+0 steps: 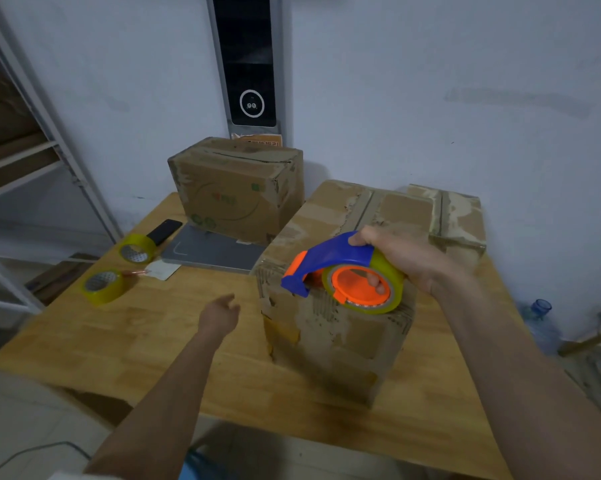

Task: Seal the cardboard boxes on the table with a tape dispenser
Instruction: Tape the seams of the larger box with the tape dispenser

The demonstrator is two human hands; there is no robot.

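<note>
A worn cardboard box (pixel 340 337) stands near the middle of the wooden table (pixel 136 341). My right hand (pixel 410 258) grips a blue and orange tape dispenser (pixel 340 268) loaded with a yellowish tape roll, held over the near top edge of this box. My left hand (pixel 219 315) hovers above the table just left of the box, fingers relaxed, holding nothing. A second box (pixel 236 192) sits at the back by the wall. A third box (pixel 458 216) stands behind the near one at the right.
Two spare yellow tape rolls (pixel 136 249) (pixel 103 285) lie at the table's left side. A black phone (pixel 164 230), a grey flat panel (pixel 212 251) and a white card (pixel 162 270) lie nearby. A metal shelf (pixel 32 150) stands at left; a water bottle (pixel 540 323) at right.
</note>
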